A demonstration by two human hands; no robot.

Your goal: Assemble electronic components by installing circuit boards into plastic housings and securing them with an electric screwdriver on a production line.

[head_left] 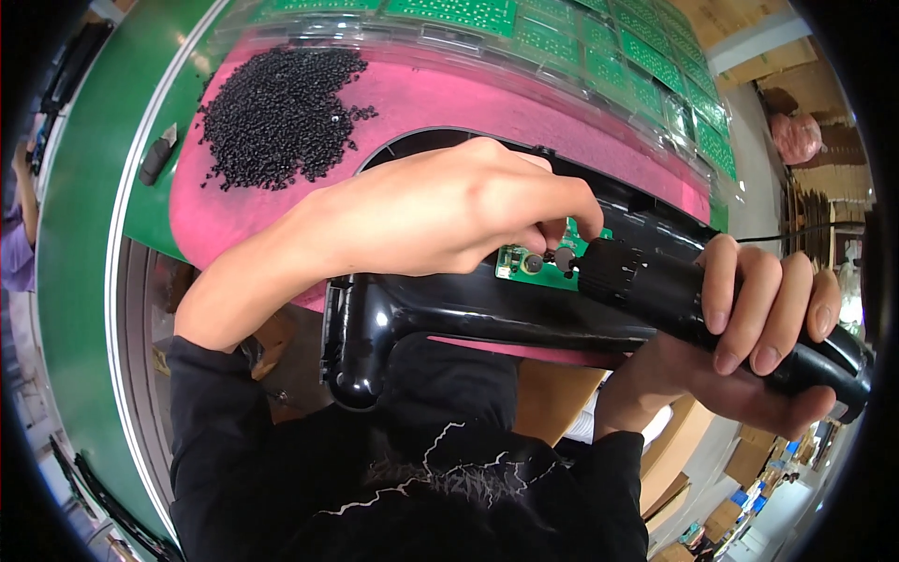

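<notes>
My right hand (763, 304) is wrapped round a black electric screwdriver (670, 295), held slanting with its ribbed collar toward the left. The tool's tip end reaches over a small green circuit board (538, 267), which lies in a large black plastic housing (449, 304). My left hand (468, 201) comes across from the left, its thumb and fingers bent together at the board beside the screwdriver's tip. What those fingers pinch, if anything, is hidden or too small to make out. The housing rests partly on a pink mat (412, 94) and extends over the table's near edge.
A heap of small black screws (281, 117) lies on the mat at far left. Clear plastic trays (449, 37) with several green circuit boards line the back. Beside the mat at left is a small dark grey object (156, 159). Cardboard boxes (787, 61) stand at right.
</notes>
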